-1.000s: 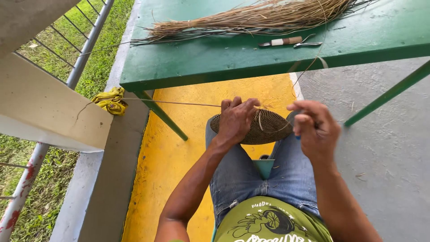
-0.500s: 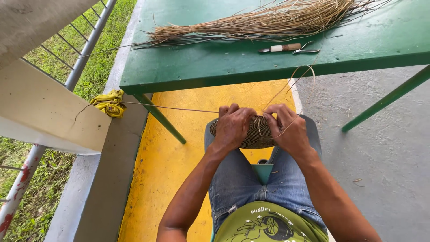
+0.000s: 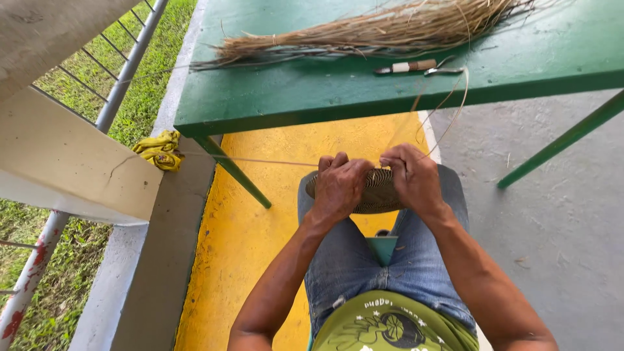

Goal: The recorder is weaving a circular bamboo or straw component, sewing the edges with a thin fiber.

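A round, flat woven coil of dark and tan fibre (image 3: 375,192) rests over my lap. My left hand (image 3: 340,185) grips its left side, fingers curled over the rim. My right hand (image 3: 412,177) holds the right side and pinches a thin pale fibre strand (image 3: 448,114) that loops up past the table edge. Another thin strand (image 3: 247,160) runs left from the coil toward the table leg. On the green table (image 3: 312,91) lies a long bundle of dry straw-coloured fibres (image 3: 390,29), with a small wooden-handled tool (image 3: 406,66) beside it.
A crumpled yellow cloth (image 3: 158,149) sits on the concrete ledge at left, by a metal railing (image 3: 130,65) with grass beyond. Green table legs (image 3: 234,172) stand on the yellow floor strip; another leg (image 3: 559,146) stands on grey concrete at right.
My right hand came in from the right and closed onto the coil's edge. Both hands and the coil moved slightly up toward the table.
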